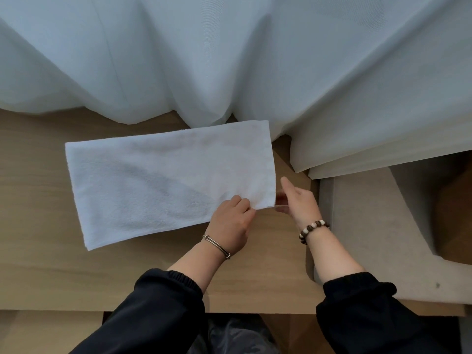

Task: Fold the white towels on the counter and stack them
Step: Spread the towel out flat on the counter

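1. I count one sheer white curtain (229, 60). It hangs in folds across the top of the view, and its hem reaches the back of the counter.
2. I count one light wooden counter (38, 200). It runs across the middle of the view.
3. I count one grey upholstered seat (370, 238). It stands just beside the counter's right end.
4. I count one white towel (158, 180). It lies flat on the counter as a long rectangle, slightly skewed. Its far right corner is near the curtain hem.
5. I count two black sleeves (153, 315), one on each forearm, both pushed back from the wrist.
6. I count two hands.
   - The left hand (231, 221) rests on the towel's near right corner. Its fingers are curled and pinch the near edge there.
   - The right hand (298, 200) sits just beside that same corner with the thumb straight and raised. Its fingers are mostly hidden, so I cannot tell whether they grip.
7. I count two wrist bands: one metal bangle (217, 246) on the left wrist and one brown-and-white bead bracelet (313, 229) on the right.
8. I count one thin pale strip (281, 206). It runs from the towel corner to the right hand.
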The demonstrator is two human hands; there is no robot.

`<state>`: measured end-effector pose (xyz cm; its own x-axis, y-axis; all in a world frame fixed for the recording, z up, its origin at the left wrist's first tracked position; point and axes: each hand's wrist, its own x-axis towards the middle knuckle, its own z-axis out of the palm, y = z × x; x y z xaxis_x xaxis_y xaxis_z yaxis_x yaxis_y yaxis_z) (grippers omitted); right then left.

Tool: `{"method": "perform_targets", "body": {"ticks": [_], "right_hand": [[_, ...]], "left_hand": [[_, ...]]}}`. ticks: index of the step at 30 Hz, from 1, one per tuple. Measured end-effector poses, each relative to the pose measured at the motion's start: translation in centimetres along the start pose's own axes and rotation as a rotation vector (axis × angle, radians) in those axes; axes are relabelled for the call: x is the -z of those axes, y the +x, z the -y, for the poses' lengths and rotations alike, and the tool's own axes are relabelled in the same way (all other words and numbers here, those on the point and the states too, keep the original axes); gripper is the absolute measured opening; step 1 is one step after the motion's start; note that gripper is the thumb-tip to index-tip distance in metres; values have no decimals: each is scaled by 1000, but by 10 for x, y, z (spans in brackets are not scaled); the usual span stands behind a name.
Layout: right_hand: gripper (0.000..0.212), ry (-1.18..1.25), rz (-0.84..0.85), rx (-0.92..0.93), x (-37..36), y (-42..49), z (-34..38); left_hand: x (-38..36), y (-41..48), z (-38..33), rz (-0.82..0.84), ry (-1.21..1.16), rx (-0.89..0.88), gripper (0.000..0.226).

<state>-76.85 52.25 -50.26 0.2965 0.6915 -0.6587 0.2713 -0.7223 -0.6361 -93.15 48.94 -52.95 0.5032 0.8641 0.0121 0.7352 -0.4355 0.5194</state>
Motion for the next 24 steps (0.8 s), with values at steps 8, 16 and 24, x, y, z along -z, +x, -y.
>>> {"method": "perform_targets", "body": {"ticks": [8,16,24], "right_hand": [[17,-103,-145,-4,-9,-1,-8],[34,-471,-435,523,-32,-12,23],[61,-1173,-143,663,-90,52,51]], "left_hand": [[-1,-1,3,34,-37,10,25],[32,2,38,-210,108,369,48],[29,-9,111,30,352,574,60]]}}
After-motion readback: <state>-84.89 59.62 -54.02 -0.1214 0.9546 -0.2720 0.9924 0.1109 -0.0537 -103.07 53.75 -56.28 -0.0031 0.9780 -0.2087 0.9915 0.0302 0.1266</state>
